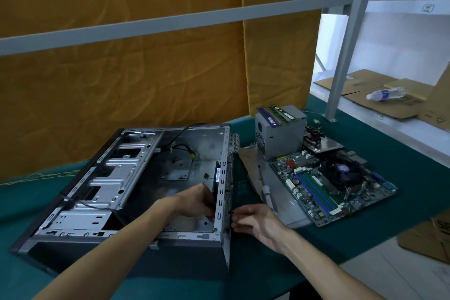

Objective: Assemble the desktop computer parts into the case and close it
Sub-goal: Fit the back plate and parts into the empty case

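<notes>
The open computer case (102, 178) lies on its side on a green table cover. Inside its rear wall stands a black case fan (217, 173). My left hand (194, 200) reaches into the case and grips the lower part of that fan. Outside the rear wall, my right hand (253, 220) pinches a small black fastener against the panel. To the right lie the motherboard (323, 185) with its black cooler, and the grey power supply (280, 134) with two RAM sticks (280, 114) on top.
A white-handled screwdriver (267, 193) rests on the grey side panel (285, 204) under the motherboard. A drive (325, 145) and loose cables sit behind it. A grey shelf post (341, 56), flattened cardboard (379, 95) and a plastic bottle (386, 94) are at the right.
</notes>
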Motion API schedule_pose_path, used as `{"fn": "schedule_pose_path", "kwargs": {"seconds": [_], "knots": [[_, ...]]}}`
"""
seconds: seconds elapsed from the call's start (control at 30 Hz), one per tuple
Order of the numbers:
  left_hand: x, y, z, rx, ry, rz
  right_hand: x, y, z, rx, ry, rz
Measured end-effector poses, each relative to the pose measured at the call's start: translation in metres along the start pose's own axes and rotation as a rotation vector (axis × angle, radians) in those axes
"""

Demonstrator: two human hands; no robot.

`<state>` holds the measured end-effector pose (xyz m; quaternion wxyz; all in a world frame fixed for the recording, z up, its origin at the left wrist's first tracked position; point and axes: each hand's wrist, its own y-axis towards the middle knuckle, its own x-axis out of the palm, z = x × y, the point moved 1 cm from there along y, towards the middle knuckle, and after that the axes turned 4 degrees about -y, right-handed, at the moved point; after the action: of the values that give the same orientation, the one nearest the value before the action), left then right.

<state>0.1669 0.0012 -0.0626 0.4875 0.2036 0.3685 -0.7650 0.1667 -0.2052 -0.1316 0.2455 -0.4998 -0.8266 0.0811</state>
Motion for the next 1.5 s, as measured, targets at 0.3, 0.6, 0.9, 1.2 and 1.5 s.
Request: {"fn": "schedule_pose_path", "kwargs": {"seconds": [0.3, 0.6, 0.9, 1.2, 1.5], "knots": [[0.000, 0.000, 0.002, 0.006, -0.007, 0.001, -0.001, 0.002, 0.000, 0.019, 0.004, 0.001], [0.000, 0.000, 0.001, 0.000, -0.025, -0.016, -0.002, 0.004, 0.000, 0.034, -0.011, -0.005], [0.001, 0.003, -0.002, -0.023, -0.008, -0.005, 0.000, 0.004, -0.005, 0.000, -0.024, -0.004], [0.001, 0.005, -0.003, -0.003, -0.043, -0.011, 0.002, 0.007, -0.013, -0.121, -0.070, -0.033], [0.000, 0.005, -0.003, 0.025, -0.055, -0.002, -0.001, 0.004, -0.015, -0.217, -0.306, -0.065]]}}
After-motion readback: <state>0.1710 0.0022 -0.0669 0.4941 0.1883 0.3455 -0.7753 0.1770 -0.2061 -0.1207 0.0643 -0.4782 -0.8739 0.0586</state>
